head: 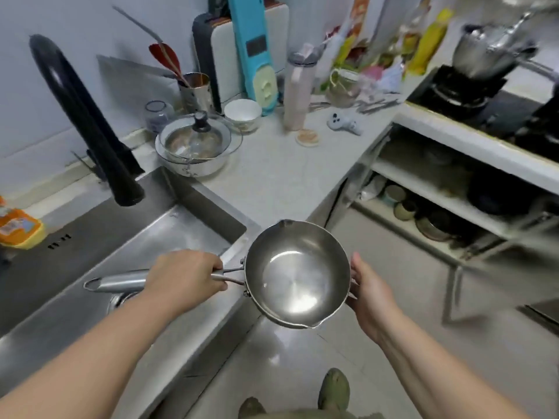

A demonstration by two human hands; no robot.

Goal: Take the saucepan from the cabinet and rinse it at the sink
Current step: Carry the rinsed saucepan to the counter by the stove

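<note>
**Saucepan held at the sink's front corner**

I have the saucepan [298, 275] level in both hands, its bowl hanging over the floor just past the front right corner of the sink [169, 237], with the handle reaching back over the basin. My left hand [187, 278] is wrapped tight around the handle near where it joins the bowl. My right hand [373, 293] lies open against the far side of the bowl, fingers spread along the wall rather than curled round anything. The pan looks dry and shiny inside. The black faucet [87, 122] arches over the basin to the left, well apart from the pan. A lidded pot [193, 146] sits on the counter [287, 176] behind.
</note>
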